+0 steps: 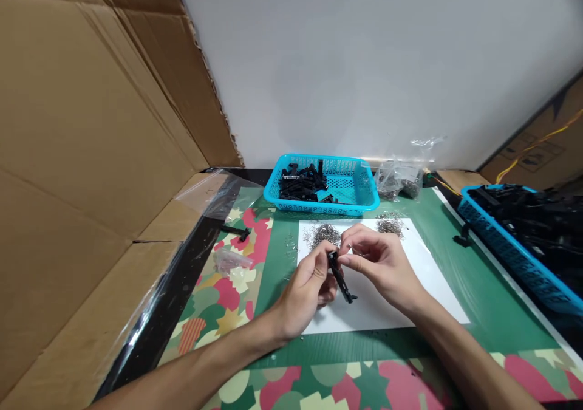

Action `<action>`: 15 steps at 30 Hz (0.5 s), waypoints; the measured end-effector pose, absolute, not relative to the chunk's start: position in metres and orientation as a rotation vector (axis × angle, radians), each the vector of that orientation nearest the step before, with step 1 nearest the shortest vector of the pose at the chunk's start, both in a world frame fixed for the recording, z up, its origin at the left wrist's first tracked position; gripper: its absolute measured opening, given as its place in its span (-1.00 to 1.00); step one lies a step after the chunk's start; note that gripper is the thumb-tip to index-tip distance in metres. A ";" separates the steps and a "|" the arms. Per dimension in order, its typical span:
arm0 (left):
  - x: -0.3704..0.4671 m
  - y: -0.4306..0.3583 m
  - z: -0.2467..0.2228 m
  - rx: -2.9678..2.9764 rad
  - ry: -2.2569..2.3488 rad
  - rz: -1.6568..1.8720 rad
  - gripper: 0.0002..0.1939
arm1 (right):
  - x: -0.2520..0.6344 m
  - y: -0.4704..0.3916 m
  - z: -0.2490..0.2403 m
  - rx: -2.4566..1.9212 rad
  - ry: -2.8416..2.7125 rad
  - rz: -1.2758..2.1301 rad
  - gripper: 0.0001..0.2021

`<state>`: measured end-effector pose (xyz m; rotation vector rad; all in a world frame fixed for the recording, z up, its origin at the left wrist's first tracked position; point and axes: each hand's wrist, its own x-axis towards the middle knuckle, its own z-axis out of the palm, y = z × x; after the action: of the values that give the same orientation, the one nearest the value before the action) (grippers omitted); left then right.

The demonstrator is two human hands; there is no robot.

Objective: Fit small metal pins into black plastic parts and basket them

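Note:
A slim black plastic part (342,281) is held in my left hand (306,285), its upper end between thumb and fingers and its lower end slanting down to the right. Close to that upper end is my right hand (380,261), thumb and forefinger pinched together. A tiny metallic speck shows at those fingertips, too small to name. Both hands are over a white sheet of paper (410,300). Behind them lie two piles of tiny metal pieces, one on the left (327,234) and one on the right (390,225).
A blue basket (321,206) with black parts stands at the back, beside clear bags (401,179) of small pieces. Another blue basket (514,252), heaped with black parts, is at right. Loose black parts lie at left (237,232) and right (463,236). Cardboard (91,155) walls the left.

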<state>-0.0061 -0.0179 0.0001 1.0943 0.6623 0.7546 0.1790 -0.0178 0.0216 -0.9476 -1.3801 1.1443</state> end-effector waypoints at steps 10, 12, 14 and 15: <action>-0.007 -0.018 -0.003 1.093 0.691 0.710 -0.48 | 0.174 -0.021 0.015 -0.924 -1.367 1.080 -0.85; -0.007 -0.018 -0.003 1.100 0.693 0.705 -0.47 | 0.173 -0.020 0.014 -0.914 -1.356 1.085 -0.86; -0.007 -0.018 -0.002 1.104 0.699 0.707 -0.46 | 0.172 -0.020 0.015 -0.905 -1.349 1.091 -0.86; -0.007 -0.018 -0.002 1.103 0.701 0.707 -0.46 | 0.172 -0.020 0.015 -0.902 -1.347 1.094 -0.86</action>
<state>-0.0069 -0.0177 -0.0018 1.1034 0.7009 0.7072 0.1722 -0.0199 0.0146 -0.9022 -1.3470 1.0940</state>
